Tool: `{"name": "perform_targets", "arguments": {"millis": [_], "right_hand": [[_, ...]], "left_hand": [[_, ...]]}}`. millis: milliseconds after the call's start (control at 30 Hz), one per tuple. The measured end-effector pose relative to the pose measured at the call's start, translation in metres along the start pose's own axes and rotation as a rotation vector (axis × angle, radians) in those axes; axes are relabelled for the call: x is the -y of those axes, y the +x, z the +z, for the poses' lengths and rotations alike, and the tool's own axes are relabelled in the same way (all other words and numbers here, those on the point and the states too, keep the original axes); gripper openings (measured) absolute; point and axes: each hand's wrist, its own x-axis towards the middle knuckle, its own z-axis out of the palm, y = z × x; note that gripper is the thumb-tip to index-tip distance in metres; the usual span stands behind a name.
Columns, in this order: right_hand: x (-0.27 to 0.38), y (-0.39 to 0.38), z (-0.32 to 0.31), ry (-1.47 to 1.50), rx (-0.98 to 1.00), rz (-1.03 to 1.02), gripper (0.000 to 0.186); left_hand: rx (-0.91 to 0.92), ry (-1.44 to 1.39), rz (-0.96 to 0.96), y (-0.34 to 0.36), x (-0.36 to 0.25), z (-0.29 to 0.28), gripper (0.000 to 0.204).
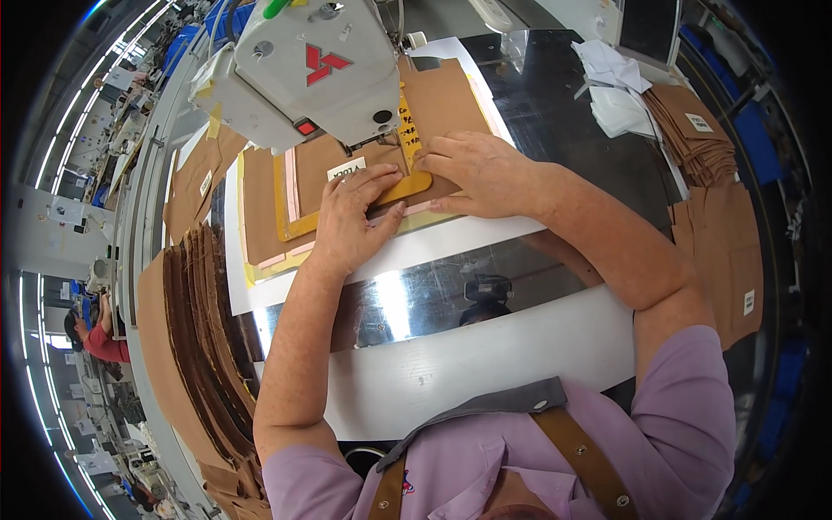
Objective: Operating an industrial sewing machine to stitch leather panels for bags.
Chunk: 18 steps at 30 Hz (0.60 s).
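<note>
Frame (419, 185): yellow, flat, rounded corner, dark handwriting on right bar. Lies over brown fabric (258, 195). Fabric spread flat, white label (345, 168) inside frame, pink strip (292, 184) along frame's left bar. White sheet (503, 230) underneath.

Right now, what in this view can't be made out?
All in the head view:
Machine head: its top is cut off by the upper edge.
Yellow frame: partly covered by the left hand.
Right hand: its palm is hidden by its own back.
Co-worker: too small at the left to tell the handwork.
</note>
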Motion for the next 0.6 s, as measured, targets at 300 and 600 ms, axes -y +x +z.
{"name": "perform_targets", "arguments": {"millis": [300,600], "right_hand": [[-0.011,0.011,0.005,-0.238,-0.122,-0.04,0.059],[-0.021,0.023,0.009,-0.214,-0.169,0.006,0.059]], "left_hand": [[0.023,0.003,-0.027,0.018,0.013,0.003,0.043],[-0.074,0.163,-0.001,-0.003,0.014,-0.008,0.051]]}}
